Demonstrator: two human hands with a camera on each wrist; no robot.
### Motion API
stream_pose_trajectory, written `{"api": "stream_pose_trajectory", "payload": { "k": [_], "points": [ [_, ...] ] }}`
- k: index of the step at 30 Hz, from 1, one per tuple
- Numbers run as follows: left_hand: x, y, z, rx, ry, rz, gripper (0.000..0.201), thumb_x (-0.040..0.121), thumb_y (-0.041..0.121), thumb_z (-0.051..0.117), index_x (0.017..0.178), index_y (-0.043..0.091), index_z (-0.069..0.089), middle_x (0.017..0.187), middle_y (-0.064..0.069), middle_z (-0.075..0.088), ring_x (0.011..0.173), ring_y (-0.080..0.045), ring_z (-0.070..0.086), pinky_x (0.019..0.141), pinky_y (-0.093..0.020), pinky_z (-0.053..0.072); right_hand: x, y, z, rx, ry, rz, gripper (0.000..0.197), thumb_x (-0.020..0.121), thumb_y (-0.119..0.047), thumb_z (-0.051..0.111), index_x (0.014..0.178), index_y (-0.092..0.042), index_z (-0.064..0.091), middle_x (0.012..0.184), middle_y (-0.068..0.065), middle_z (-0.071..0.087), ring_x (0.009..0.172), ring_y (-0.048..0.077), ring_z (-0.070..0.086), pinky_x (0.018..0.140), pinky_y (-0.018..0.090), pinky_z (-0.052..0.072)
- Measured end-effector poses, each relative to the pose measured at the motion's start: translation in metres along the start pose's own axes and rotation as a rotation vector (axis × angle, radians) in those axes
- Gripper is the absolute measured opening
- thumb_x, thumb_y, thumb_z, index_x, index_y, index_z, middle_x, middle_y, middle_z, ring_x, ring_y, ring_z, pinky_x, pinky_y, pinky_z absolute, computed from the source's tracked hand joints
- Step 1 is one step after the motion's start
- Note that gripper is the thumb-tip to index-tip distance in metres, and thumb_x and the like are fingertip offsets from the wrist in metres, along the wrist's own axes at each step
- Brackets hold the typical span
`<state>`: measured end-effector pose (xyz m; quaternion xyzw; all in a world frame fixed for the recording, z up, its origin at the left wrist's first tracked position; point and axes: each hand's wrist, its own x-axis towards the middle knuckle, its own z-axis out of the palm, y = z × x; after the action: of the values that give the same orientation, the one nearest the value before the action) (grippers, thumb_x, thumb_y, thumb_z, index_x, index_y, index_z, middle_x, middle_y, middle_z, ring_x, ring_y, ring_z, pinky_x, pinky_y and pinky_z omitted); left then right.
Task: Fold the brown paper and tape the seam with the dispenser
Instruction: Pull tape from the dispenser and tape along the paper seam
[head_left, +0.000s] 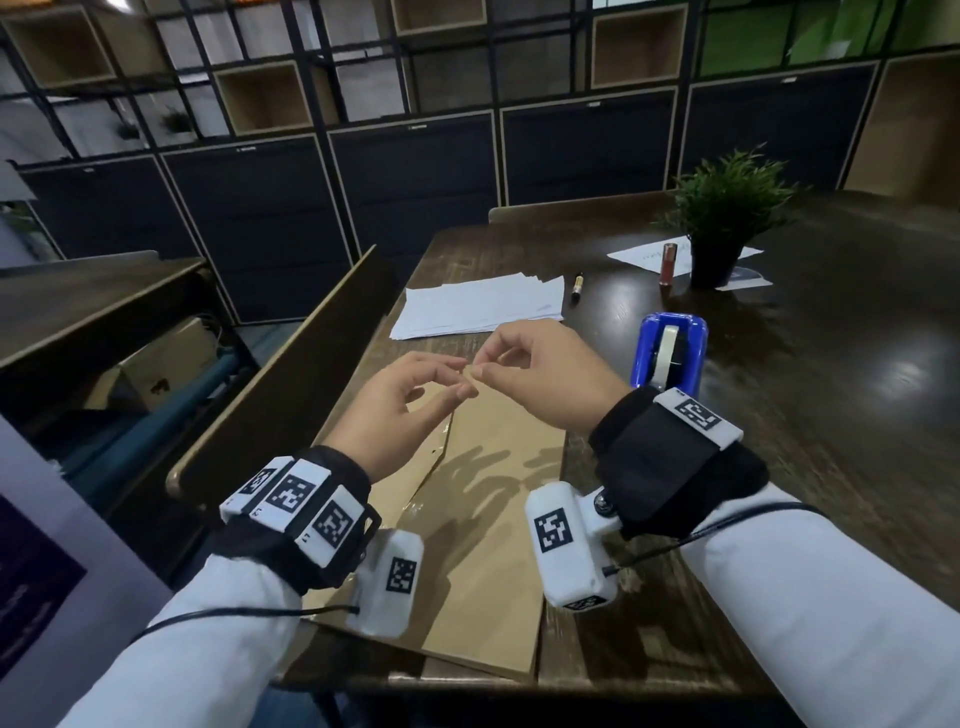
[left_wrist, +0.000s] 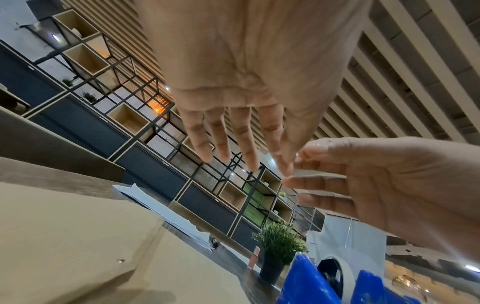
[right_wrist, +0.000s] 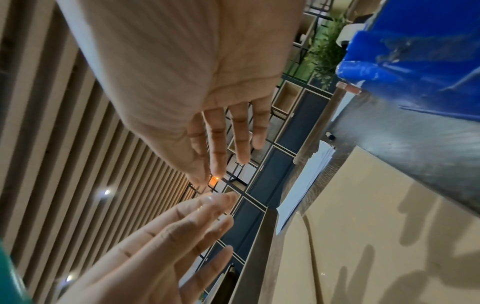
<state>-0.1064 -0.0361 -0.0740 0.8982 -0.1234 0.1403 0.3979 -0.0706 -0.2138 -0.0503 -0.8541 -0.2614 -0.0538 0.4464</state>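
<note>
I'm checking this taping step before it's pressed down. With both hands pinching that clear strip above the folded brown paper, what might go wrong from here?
1. The clear tape strip, pinched between the left hand and right hand, is short and may curl or stick to the fingers.
2. Nothing holds the brown paper down; its fold could open or shift, so the tape might miss the seam.
3. The blue dispenser stands close to the right wrist and might get knocked.

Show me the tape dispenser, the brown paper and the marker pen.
tape dispenser (head_left: 675, 353): head view, on its blue body beside the roll.
brown paper (head_left: 493, 545): head view, on the flat folded panel.
marker pen (head_left: 576, 286): head view, mid-barrel, right of the white sheets.
</note>
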Motion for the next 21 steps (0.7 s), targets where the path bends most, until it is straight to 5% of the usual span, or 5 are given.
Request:
{"api": "stream_pose_trajectory", "payload": {
  "k": [2, 5, 11, 16, 21],
  "points": [
    [-0.002, -0.001, -0.005, 0.013, -0.085, -0.038, 0.017, 0.092, 0.027, 0.058, 0.094, 0.041, 0.067, 0.12, 0.017, 0.061, 0.117, -0.003, 0.054, 0.105, -0.039, 0.043, 0.0, -0.001, 0.005, -0.072, 0.036, -0.052, 0.008, 0.088, -0.024, 0.061, 0.08, -0.023, 0.065, 0.095, -0.007, 0.062, 0.098, 0.012, 0.06, 0.088, 0.034, 0.048],
    [-0.004, -0.003, -0.014, 0.029, -0.17, -0.111, 0.04, 0.094, 0.014, 0.055, 0.098, 0.054, 0.057, 0.116, 0.028, 0.057, 0.12, -0.003, 0.051, 0.104, -0.031, 0.041, -0.002, -0.002, 0.01, -0.116, 0.043, -0.097, 0.008, 0.089, -0.021, 0.059, 0.084, -0.02, 0.065, 0.102, -0.003, 0.06, 0.104, 0.014, 0.057, 0.094, 0.037, 0.047],
    [0.004, -0.024, -0.033, 0.206, -0.308, -0.339, 0.048, 0.096, 0.013, 0.049, 0.138, 0.034, 0.042, 0.127, 0.01, 0.058, 0.116, -0.011, 0.056, 0.1, -0.03, 0.045, 0.001, 0.005, 0.019, 0.014, 0.127, -0.009, 0.009, 0.09, -0.023, 0.06, 0.084, -0.018, 0.065, 0.087, -0.008, 0.063, 0.083, 0.007, 0.058, 0.078, 0.026, 0.046],
    [0.001, -0.045, -0.032, 0.47, -0.576, -0.495, 0.04, 0.092, 0.015, 0.048, 0.113, 0.046, 0.062, 0.127, 0.012, 0.056, 0.115, -0.01, 0.055, 0.1, -0.032, 0.045, 0.001, 0.017, 0.023, 0.166, 0.033, 0.143, 0.013, 0.089, -0.022, 0.063, 0.079, -0.014, 0.065, 0.074, -0.01, 0.061, 0.071, 0.003, 0.053, 0.076, 0.026, 0.047],
    [-0.002, -0.052, -0.029, 0.59, -0.644, -0.46, 0.046, 0.09, 0.01, 0.047, 0.109, 0.047, 0.067, 0.13, 0.012, 0.058, 0.113, -0.013, 0.057, 0.101, -0.036, 0.048, 0.001, 0.025, 0.036, 0.29, -0.046, 0.249, 0.016, 0.087, -0.017, 0.066, 0.071, -0.014, 0.063, 0.073, 0.0, 0.063, 0.072, 0.01, 0.057, 0.082, 0.03, 0.053]
  ]
}}
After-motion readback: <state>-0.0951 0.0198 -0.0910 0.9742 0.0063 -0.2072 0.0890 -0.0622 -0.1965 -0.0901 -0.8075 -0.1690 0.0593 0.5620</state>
